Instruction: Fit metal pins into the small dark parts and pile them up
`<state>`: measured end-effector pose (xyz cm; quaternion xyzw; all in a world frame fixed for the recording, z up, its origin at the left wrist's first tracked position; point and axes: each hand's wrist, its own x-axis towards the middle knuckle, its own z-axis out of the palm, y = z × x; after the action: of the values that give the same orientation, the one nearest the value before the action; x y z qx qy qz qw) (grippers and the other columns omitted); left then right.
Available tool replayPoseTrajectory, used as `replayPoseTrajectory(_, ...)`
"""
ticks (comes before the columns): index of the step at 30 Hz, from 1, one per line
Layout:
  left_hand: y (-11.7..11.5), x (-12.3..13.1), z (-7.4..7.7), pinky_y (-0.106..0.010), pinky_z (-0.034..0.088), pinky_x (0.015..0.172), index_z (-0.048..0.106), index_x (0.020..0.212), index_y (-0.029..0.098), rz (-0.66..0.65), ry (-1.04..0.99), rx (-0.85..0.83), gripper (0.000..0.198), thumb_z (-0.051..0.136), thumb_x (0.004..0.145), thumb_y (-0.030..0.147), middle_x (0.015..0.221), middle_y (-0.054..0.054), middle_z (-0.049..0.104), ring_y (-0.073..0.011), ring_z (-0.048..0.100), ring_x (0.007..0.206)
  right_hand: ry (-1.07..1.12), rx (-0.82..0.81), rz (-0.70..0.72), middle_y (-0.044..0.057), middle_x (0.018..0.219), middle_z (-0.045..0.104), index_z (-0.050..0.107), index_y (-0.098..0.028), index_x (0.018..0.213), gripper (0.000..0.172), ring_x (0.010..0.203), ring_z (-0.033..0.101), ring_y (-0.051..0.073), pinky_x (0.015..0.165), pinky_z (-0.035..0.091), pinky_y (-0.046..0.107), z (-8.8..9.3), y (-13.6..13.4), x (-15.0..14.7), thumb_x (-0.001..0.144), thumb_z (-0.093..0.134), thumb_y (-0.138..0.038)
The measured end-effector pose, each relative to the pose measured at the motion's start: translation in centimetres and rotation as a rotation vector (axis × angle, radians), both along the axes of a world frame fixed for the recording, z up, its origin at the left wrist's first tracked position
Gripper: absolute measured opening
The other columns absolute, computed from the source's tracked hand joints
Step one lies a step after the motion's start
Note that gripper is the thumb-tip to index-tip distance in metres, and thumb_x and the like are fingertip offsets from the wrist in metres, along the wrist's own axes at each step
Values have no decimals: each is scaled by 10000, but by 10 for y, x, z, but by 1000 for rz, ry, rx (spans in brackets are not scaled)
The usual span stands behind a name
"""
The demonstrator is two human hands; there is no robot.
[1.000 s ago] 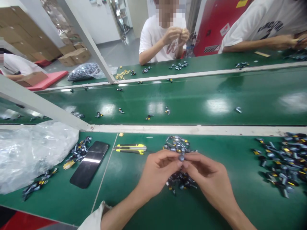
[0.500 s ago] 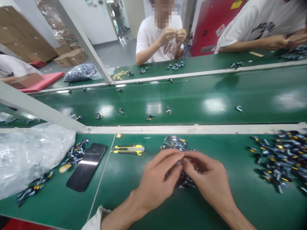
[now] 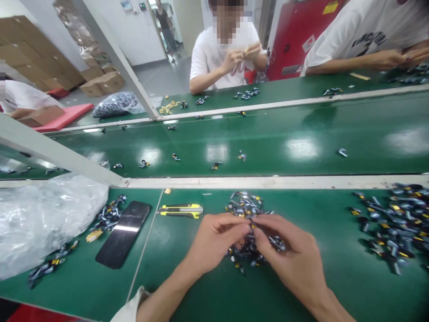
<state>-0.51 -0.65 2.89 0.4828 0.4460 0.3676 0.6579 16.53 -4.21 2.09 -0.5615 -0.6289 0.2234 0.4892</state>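
Observation:
My left hand (image 3: 214, 241) and my right hand (image 3: 288, 246) meet above a heap of small metal-and-black parts with yellow marks (image 3: 247, 206) on the green bench top (image 3: 161, 277). Their fingertips close together on a small metal part (image 3: 254, 228), mostly hidden by my fingers. The heap spreads under and beyond both hands. A yellow-and-black utility knife (image 3: 181, 210) lies just beyond my left hand, and a larger spread of the same parts (image 3: 392, 223) lies to the right of my right hand.
A black smartphone (image 3: 123, 234), more parts (image 3: 107, 219) and a crumpled plastic bag (image 3: 43, 219) lie at left. Beyond a raised rail runs a green conveyor belt (image 3: 268, 152) with scattered parts. Co-workers in white T-shirts (image 3: 223, 58) sit across it.
My hands have dropped lower over the heap, and my right hand has shifted slightly to the right. The small part, visible a second ago, is now mostly covered by my fingers. Parts on the belt have moved right.

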Motion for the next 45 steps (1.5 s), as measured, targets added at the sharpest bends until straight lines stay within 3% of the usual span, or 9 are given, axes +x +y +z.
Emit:
replayPoseTrajectory(4, -6, 4, 2, -249, 544, 679, 813, 1013, 187, 43, 78, 114, 189, 740, 839, 199, 852, -42, 726, -141, 655, 713, -3, -17, -6, 63, 925, 808, 768, -210, 943, 140, 770, 782, 210, 699, 634, 282, -2, 0, 0, 853, 671, -165)
replayPoseTrajectory(9, -10, 2, 5, -252, 517, 703, 801, 1045, 234, -108, 440, 478, 252, 580, 969, 140, 833, -27, 718, -148, 647, 759, 11, -39, 5, 52, 917, 814, 773, -213, 943, 134, 807, 778, 209, 752, 626, 280, -3, 1, 0, 857, 678, -174)
replayPoseTrajectory(16, -20, 10, -9, -236, 591, 899, 769, 1052, 144, 200, 442, 789, 234, 619, 915, 29, 1004, -75, 792, -157, 750, 935, 90, -160, 19, 36, 858, 818, 791, -209, 963, 150, 687, 764, 176, 631, 621, 221, -3, 2, -5, 877, 669, -203)
replayPoseTrajectory(20, -25, 16, -15, -247, 580, 1010, 746, 1130, 104, 205, 391, 940, 277, 632, 898, 5, 1133, -119, 790, -182, 755, 1065, 168, -151, -15, 31, 842, 826, 821, -214, 954, 162, 671, 769, 167, 628, 624, 198, -5, 3, -3, 848, 700, -201)
replayPoseTrajectory(23, -23, 16, -15, -248, 594, 999, 759, 1101, 116, 219, 368, 936, 256, 658, 892, 9, 1113, -113, 800, -181, 769, 1037, 249, -156, 7, 35, 929, 831, 845, -247, 945, 166, 793, 783, 182, 717, 633, 209, -5, 4, 1, 843, 721, -205)
replayPoseTrajectory(29, -15, 12, -11, -302, 632, 928, 760, 1053, 107, 229, 336, 1012, 244, 682, 863, -24, 1037, -118, 805, -192, 761, 996, 575, -393, 185, 40, 1034, 813, 852, -310, 988, 149, 914, 768, 195, 759, 635, 225, -2, 10, 8, 886, 743, -311)
replayPoseTrajectory(35, -17, 12, -8, -304, 632, 906, 768, 1108, 88, 192, 256, 995, 301, 679, 852, -44, 1049, -136, 806, -198, 767, 976, 943, -601, 250, -35, 676, 754, 825, -283, 865, 141, 602, 686, 74, 618, 574, 117, -7, 13, 8, 743, 895, -281)
replayPoseTrajectory(41, -19, 10, -3, -238, 623, 903, 803, 1089, 200, 170, 191, 644, 285, 697, 880, 37, 1054, -52, 816, -156, 771, 952, 613, -250, 81, 6, 845, 823, 858, -306, 823, 189, 634, 746, 130, 592, 626, 162, 2, 6, 2, 739, 844, -137)
replayPoseTrajectory(45, -21, 10, -1, -261, 623, 904, 808, 1067, 214, 200, 130, 623, 280, 702, 873, 42, 1040, -44, 816, -162, 767, 951, 491, -132, 97, -15, 890, 832, 858, -352, 877, 291, 568, 746, 124, 550, 633, 166, 5, 3, 0, 798, 760, -89)
